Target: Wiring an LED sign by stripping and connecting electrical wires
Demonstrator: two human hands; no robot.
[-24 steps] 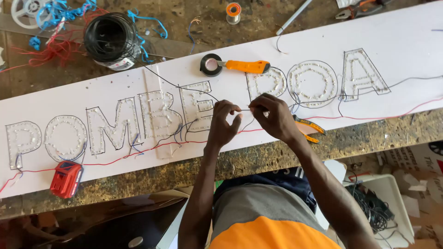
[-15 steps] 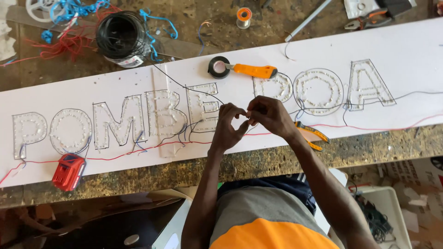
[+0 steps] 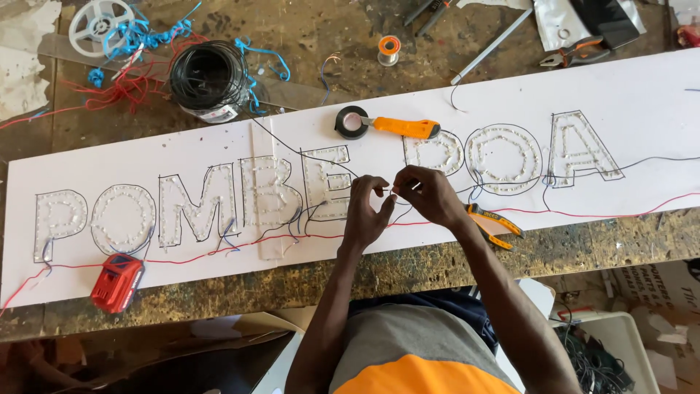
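From the head camera, looking straight down, both hands meet over the long white sign board [image 3: 182, 157] that lies across the worktop [image 3: 437, 270]. The left hand [image 3: 367, 211] and the right hand [image 3: 430, 193] each pinch an end of a thin wire [image 3: 388, 191] between thumb and fingertips, just above the gap between two groups of outlined letters studded with small lights. The wire is fine and partly hidden by the fingers, so I cannot tell whether the ends are being twisted or stripped.

What could go wrong, as I judge it: the strand is thin, and a hard tug could snap it or pull it loose from the lights it feeds. The black wires [image 3: 313, 157] and the red wire [image 3: 583, 211] trail close under the wrists, so a forearm might snag them and drag the board. The orange-handled pliers [image 3: 494, 225] lie right beside the right wrist at the board's edge and could be knocked off. The orange utility knife [image 3: 401, 128], touching a roll of black tape [image 3: 352, 122], sits just beyond the hands.

Against the earlier frames, the hands have drawn closer together on the wire, and the view has shifted so that the red battery pack [image 3: 117, 282] sits further in from the left edge.
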